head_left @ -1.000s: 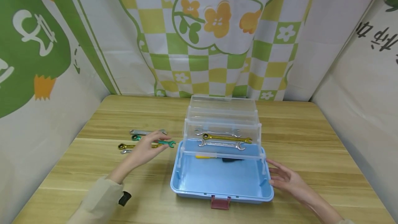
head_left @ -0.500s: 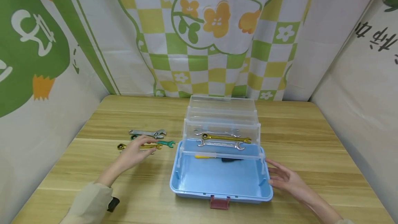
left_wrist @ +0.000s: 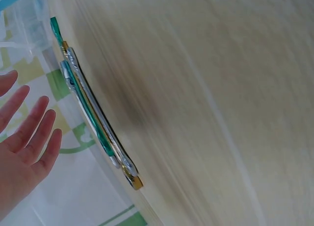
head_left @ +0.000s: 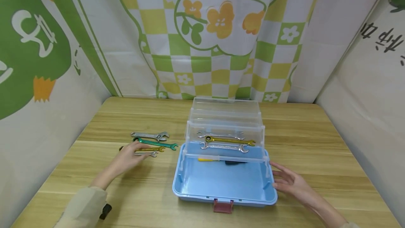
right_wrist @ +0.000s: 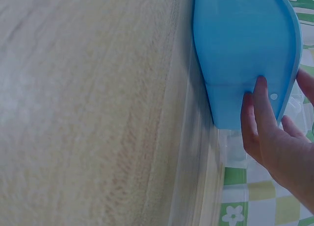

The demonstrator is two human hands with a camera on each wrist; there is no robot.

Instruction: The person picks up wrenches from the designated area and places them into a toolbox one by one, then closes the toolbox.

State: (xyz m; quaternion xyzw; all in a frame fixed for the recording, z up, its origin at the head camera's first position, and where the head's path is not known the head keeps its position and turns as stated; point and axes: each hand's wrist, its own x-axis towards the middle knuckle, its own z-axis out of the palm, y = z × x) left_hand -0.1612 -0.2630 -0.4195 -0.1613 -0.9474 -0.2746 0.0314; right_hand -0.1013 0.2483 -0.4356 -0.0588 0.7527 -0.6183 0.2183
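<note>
On the left of the table lie an adjustable wrench [head_left: 151, 136], a green ratchet wrench [head_left: 159, 143], a gold ratchet wrench [head_left: 155, 149] and a small silver wrench [head_left: 152, 154]. My left hand [head_left: 128, 158] hovers over the near ones, hiding their left ends. In the left wrist view this hand [left_wrist: 22, 152] shows spread fingers, nothing held. A blue toolbox [head_left: 221, 184] stands open at the centre right. My right hand [head_left: 292, 185] touches its right outer wall; in the right wrist view two fingertips of that hand [right_wrist: 277, 145] lie against the blue side [right_wrist: 245, 49].
Raised clear trays [head_left: 226, 104] at the toolbox's back carry a gold wrench [head_left: 231, 140] and two silver double-ended wrenches. A yellow handle [head_left: 207, 159] and a black piece [head_left: 234, 162] show beneath. A maroon latch [head_left: 223, 206] hangs in front. Patterned curtains [head_left: 221, 73] enclose the table.
My left hand has drawn back toward the lower left, off the green wrench and over the near gold and silver ones. The right hand stays at the toolbox.
</note>
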